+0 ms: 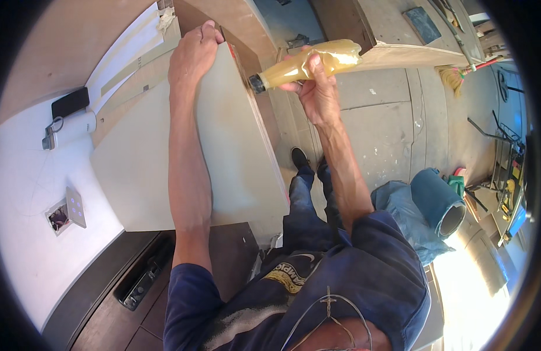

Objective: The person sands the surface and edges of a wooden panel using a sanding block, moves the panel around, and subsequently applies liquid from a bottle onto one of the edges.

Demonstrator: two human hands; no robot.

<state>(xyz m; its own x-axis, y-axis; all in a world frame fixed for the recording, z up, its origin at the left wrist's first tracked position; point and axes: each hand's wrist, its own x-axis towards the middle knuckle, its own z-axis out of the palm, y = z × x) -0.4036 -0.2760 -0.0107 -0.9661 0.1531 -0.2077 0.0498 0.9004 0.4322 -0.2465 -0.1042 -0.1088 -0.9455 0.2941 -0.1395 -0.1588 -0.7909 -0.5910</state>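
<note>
A worker's right hand (pixel 319 96) wraps a clear bottle of yellow liquid (pixel 291 70), thumb across its side, its black cap (pixel 257 83) pointed left at the right edge of a pale panel (pixel 241 158); whether cap and edge touch cannot be told. The left hand (pixel 194 52) is curled at the panel's far end, knuckles bent, though what its fingertips grip is hidden. The job looks under way rather than finished: liquid remains in the bottle, and a reddish strip (pixel 232 52) shows at the edge's far end, but how much of that edge is done or left is unclear. Yellow lettering and a pale curved mark appear on the navy shirt (pixel 370 281) (the only sizeable print in sight); no label is readable on the bottle. A phone (pixel 70 103) sits at left.
</note>
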